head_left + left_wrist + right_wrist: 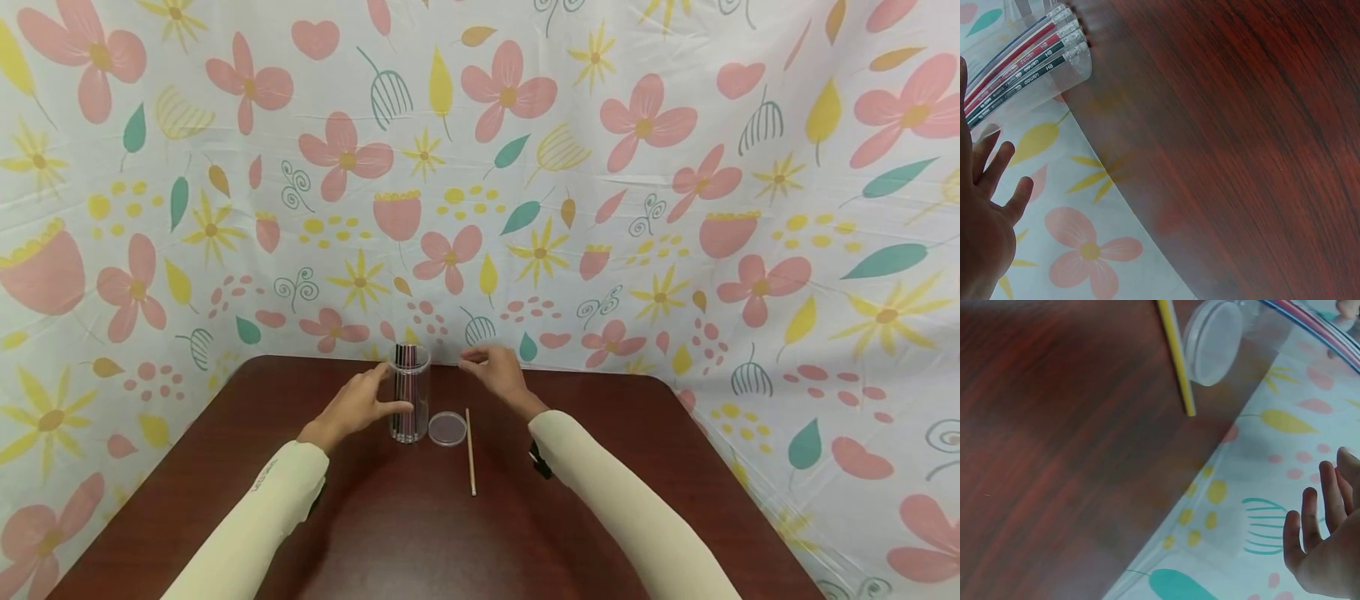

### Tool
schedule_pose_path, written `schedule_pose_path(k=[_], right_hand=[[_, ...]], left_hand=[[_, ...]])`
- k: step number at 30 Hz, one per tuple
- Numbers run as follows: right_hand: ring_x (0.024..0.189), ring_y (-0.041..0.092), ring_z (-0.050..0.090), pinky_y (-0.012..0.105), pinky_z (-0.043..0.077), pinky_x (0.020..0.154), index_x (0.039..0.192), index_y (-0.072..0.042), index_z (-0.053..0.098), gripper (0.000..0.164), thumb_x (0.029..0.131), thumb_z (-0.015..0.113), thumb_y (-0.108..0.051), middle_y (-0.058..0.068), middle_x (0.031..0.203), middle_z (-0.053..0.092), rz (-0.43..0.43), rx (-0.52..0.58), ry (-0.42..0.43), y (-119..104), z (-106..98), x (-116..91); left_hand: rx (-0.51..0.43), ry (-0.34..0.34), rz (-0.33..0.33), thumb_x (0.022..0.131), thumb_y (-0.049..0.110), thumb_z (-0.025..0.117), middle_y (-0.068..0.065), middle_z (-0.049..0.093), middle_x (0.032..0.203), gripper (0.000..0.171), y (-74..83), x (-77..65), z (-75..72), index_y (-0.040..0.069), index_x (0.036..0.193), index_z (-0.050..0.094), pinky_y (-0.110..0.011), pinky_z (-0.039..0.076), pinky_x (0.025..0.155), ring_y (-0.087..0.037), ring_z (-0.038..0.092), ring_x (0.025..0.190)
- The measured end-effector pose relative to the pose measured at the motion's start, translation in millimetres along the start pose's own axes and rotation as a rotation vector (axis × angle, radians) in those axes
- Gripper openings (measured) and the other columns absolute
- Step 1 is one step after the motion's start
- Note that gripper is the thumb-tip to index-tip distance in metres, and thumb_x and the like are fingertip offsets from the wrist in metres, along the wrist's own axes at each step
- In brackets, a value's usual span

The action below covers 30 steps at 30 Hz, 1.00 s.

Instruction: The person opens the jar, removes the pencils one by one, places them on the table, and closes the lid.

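A clear jar (pixel 423 392) stands upright on the table, holding several pencils (pixel 406 392); in the left wrist view they show as blue, red and dark green or black, with HB lettering. My left hand (pixel 358 404) is at the jar's left side, thumb across its front and fingers at its far side; the other fingers stick out loosely in the left wrist view. To the right, my right hand (pixel 498 375) hovers near the table's far edge with bent fingers and nothing visible in it. Between the hands lie a round clear lid (pixel 447 428) and a yellow pencil (pixel 1179 359).
The dark red-brown wooden table (pixel 390 533) ends at the back against a hanging cloth (pixel 480 208) printed with flowers and leaves. More of this cloth hangs along both sides. The lid lies close by the jar's base, with the yellow pencil alongside it.
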State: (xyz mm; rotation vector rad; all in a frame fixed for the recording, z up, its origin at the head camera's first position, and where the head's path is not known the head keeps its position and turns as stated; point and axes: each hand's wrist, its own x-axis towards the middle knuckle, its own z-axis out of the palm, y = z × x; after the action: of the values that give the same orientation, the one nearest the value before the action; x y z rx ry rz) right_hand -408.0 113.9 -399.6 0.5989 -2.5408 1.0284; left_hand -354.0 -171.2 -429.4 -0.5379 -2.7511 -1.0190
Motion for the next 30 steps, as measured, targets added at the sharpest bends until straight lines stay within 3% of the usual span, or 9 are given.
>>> schedule_pose_path(k=[7,15,24,30], right_hand=[[0.085,0.017,0.075,0.03,0.057,0.066,0.113,-0.014,0.081,0.024,0.096,0.077,-0.031,0.003,0.107,0.079,-0.008,-0.041,0.005,-16.7,-3.0,12.3],[0.077,0.016,0.072,0.024,0.041,0.053,0.112,-0.014,0.082,0.024,0.095,0.078,-0.03,0.003,0.105,0.08,-0.051,-0.022,0.016,-35.4,-5.6,23.9],[0.089,0.022,0.075,0.03,0.054,0.062,0.112,-0.008,0.081,0.022,0.095,0.079,-0.022,0.006,0.102,0.08,-0.166,-0.015,0.042,-55.1,-4.5,28.3],[0.096,0.022,0.074,0.036,0.06,0.074,0.113,-0.003,0.08,0.025,0.095,0.078,-0.021,0.008,0.104,0.079,-0.164,0.036,0.031,-64.5,-0.7,29.9]], left_hand=[[0.009,0.002,0.001,0.086,0.051,0.082,-0.02,0.058,0.146,0.091,0.3,-0.3,-0.2,0.006,0.154,0.041,-0.057,0.047,0.108,-0.038,0.055,0.135],[0.012,-0.003,-0.007,0.087,0.05,0.082,-0.022,0.057,0.146,0.094,1.2,0.3,-0.3,0.004,0.156,0.039,-0.057,0.047,0.108,-0.039,0.055,0.135],[0.027,-0.006,-0.003,0.088,0.05,0.082,-0.022,0.058,0.145,0.092,2.2,-0.2,-1.4,0.003,0.155,0.04,-0.057,0.047,0.108,-0.039,0.055,0.134],[0.033,-0.008,-0.002,0.088,0.05,0.081,-0.022,0.058,0.144,0.094,2.6,-1.4,-2.0,0.002,0.156,0.038,-0.058,0.048,0.106,-0.039,0.056,0.133]])
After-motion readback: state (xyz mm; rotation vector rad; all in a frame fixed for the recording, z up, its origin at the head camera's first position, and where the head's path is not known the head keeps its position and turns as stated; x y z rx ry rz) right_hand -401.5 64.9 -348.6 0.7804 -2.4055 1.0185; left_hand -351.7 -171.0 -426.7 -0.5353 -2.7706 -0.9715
